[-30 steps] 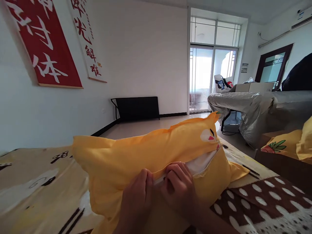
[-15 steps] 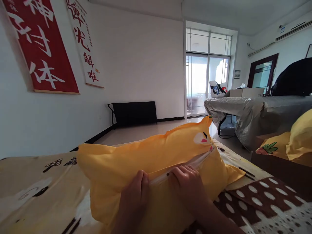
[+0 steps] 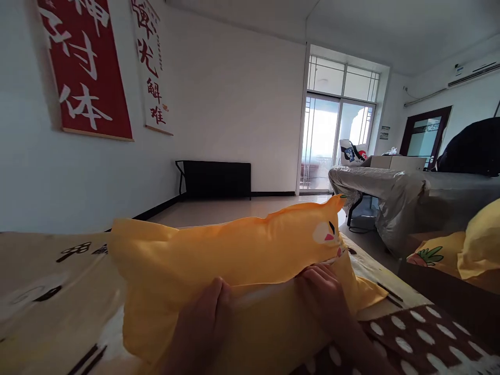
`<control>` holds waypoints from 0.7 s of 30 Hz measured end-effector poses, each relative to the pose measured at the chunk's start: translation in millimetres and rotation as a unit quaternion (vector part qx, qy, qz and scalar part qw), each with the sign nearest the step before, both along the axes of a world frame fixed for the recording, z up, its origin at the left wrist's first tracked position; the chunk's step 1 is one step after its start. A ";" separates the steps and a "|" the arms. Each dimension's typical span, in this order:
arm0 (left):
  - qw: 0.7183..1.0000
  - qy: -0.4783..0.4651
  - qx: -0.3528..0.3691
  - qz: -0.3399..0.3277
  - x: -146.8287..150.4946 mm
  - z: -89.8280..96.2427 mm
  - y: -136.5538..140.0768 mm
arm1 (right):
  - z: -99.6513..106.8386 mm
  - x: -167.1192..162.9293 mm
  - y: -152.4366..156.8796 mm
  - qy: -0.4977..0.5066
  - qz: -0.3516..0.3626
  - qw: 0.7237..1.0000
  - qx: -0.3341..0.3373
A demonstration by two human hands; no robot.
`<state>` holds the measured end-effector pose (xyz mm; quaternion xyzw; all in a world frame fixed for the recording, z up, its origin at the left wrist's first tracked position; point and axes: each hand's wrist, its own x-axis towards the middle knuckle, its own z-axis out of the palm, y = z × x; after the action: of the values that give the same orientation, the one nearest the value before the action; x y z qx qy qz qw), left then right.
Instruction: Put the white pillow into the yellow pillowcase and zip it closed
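In front of me a plump yellow pillow with a printed face at its right end lies on a patterned bedspread. A seam or opening edge runs along its middle, with a whitish strip showing beneath. My left hand is closed on this edge near the centre, thumb on top. Further right along the same edge, my right hand grips the fabric with curled fingers. Both hands hide part of the seam, and the zip, if there is one, cannot be made out.
To the right sit more yellow pillows on a dark brown surface. A table under plastic sheeting carries a box and a black bag. A folded black table leans by the wall.
My hands have moved apart along the pillow's edge, the right one to the right and the left one slightly left. The view has tilted a little.
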<state>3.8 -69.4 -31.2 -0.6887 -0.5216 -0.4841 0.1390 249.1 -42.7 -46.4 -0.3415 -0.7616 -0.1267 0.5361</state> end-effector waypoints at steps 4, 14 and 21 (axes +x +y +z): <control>0.992 0.034 0.116 0.031 0.9 -12.9 -1.7 | -2.5 -3.0 2.3 0.025 -0.050 0.998 0.024; 0.936 0.045 0.336 0.100 -32.2 74.9 77.8 | 15.5 -46.8 50.3 0.253 0.032 0.966 0.040; 0.947 0.075 0.291 0.109 -80.1 85.0 57.1 | 11.9 -82.7 38.7 0.230 0.052 0.964 0.120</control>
<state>-76.3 -12.2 53.8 -0.5915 -0.4179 -0.5436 0.4242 166.4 -4.0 -34.5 -0.2545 -0.6136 -0.1072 0.7397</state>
